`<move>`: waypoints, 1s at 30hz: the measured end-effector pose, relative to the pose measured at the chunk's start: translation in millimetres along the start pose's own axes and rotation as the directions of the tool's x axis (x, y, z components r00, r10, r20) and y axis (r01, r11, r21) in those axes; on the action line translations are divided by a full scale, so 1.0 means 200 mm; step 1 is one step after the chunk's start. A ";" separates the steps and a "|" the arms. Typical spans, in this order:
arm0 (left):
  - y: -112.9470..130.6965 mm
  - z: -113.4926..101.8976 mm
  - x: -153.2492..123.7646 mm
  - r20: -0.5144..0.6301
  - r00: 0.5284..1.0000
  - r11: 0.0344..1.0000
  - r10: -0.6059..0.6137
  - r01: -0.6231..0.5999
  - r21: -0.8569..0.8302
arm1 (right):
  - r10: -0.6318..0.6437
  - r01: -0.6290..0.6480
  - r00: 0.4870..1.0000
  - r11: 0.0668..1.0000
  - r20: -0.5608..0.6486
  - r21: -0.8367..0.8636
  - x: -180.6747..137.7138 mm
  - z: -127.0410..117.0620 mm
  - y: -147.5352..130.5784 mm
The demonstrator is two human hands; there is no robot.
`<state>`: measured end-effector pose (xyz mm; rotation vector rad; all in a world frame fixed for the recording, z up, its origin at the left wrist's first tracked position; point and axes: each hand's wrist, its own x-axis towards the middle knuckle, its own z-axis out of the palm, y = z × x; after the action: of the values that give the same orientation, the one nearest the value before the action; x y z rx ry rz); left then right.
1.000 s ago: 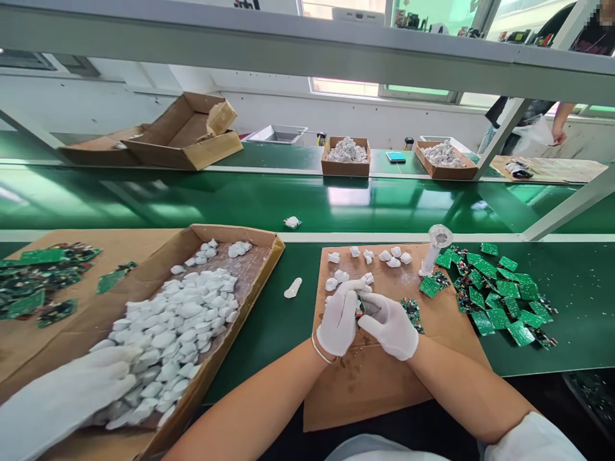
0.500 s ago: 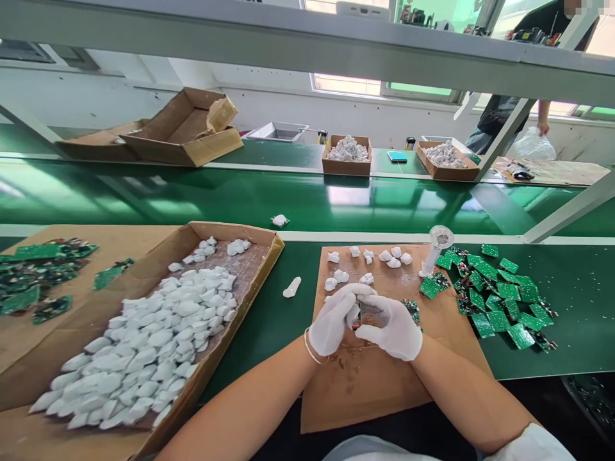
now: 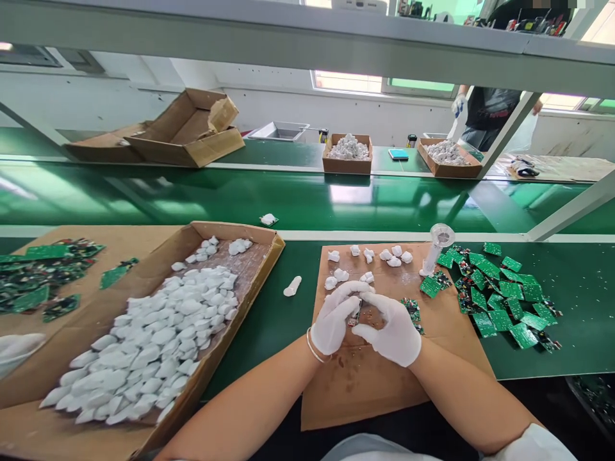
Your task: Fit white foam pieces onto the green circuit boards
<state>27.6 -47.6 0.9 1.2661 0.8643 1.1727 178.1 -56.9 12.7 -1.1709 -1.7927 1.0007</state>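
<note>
Both my hands wear white gloves and meet above a brown cardboard sheet (image 3: 379, 400). My left hand (image 3: 336, 320) is closed on a small circuit board (image 3: 354, 315), mostly hidden by the fingers. My right hand (image 3: 394, 330) curls round from the other side, its thumb at the board's lower end and its fingertips by the left ones. Several white putty-like lumps (image 3: 394, 261) lie beyond my hands. Just right of my right hand is another circuit board (image 3: 412, 310), and behind it stands a clear plastic holder with a round top (image 3: 441, 235).
A shallow cardboard box (image 3: 259, 282) of white lumps stands left. Green circuit boards (image 3: 512, 291) are heaped right, more boards (image 3: 43, 275) far left. Another person's gloved hand (image 3: 19, 349) shows at the left edge. Behind run a green conveyor (image 3: 230, 198) and a person (image 3: 492, 115).
The lump-topped board on the conveyor has shifted left. A gloved hand has appeared at the left edge. The person across has moved left, a hand now above the far box. My hands barely moved.
</note>
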 end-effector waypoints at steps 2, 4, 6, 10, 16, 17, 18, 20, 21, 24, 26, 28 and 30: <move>-0.01 0.01 -0.01 -0.010 0.999 0.999 0.032 -0.031 0.029 | -0.003 0.003 0.998 1.000 -0.055 -0.001 -0.01 0.01 0.02; -0.02 0.02 -0.02 -0.011 0.997 0.994 0.072 -0.071 0.086 | -0.005 0.005 0.997 1.000 -0.073 0.003 -0.02 0.01 0.03; -0.03 0.02 -0.03 -0.019 0.994 0.987 0.104 -0.101 0.128 | 0.004 -0.001 0.997 0.999 -0.072 0.033 -0.02 0.01 0.02; -0.05 0.03 -0.04 -0.074 0.997 0.999 0.036 -0.037 -0.004 | 0.049 -0.096 0.991 0.915 0.128 0.392 0.00 0.00 0.00; -0.03 0.08 -0.04 -0.182 0.983 0.998 0.013 -0.023 -0.053 | 0.107 -0.246 0.966 0.648 0.233 0.721 0.04 -0.01 0.01; -0.03 0.08 -0.05 -0.203 0.979 0.999 0.021 -0.027 -0.023 | 0.094 -0.243 0.966 0.656 0.242 0.715 0.04 0.00 0.01; -0.03 0.09 -0.05 -0.217 0.976 1.000 0.026 -0.023 0.018 | 0.087 -0.237 0.966 0.666 0.242 0.707 0.04 0.00 0.01; -0.02 0.10 -0.06 -0.229 0.972 0.993 0.042 -0.016 0.118 | 0.101 -0.230 0.970 0.672 0.220 0.704 0.03 0.00 0.00; -0.03 0.10 -0.07 -0.231 0.971 0.986 0.059 -0.020 0.168 | 0.119 -0.229 0.972 0.665 0.202 0.710 0.02 0.01 0.00; -0.05 0.10 -0.07 -0.246 0.954 0.943 0.174 -0.090 0.320 | 0.167 -0.226 0.974 0.647 0.154 0.729 0.01 0.03 0.00; -0.07 0.11 -0.06 -0.263 0.931 0.909 0.252 -0.135 0.395 | 0.194 -0.227 0.972 0.649 0.131 0.726 0.00 0.04 0.00; -0.08 0.11 -0.05 -0.261 0.922 0.891 0.285 -0.155 0.427 | 0.219 -0.230 0.970 0.654 0.110 0.721 -0.01 0.05 0.00; -0.09 0.12 -0.05 -0.243 0.922 0.885 0.300 -0.175 0.432 | 0.224 -0.227 0.969 0.663 0.100 0.713 -0.01 0.05 0.01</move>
<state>50.3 -61.6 -13.7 1.5876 1.2530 1.4644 170.6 -59.2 6.7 -0.8699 -1.0529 1.6609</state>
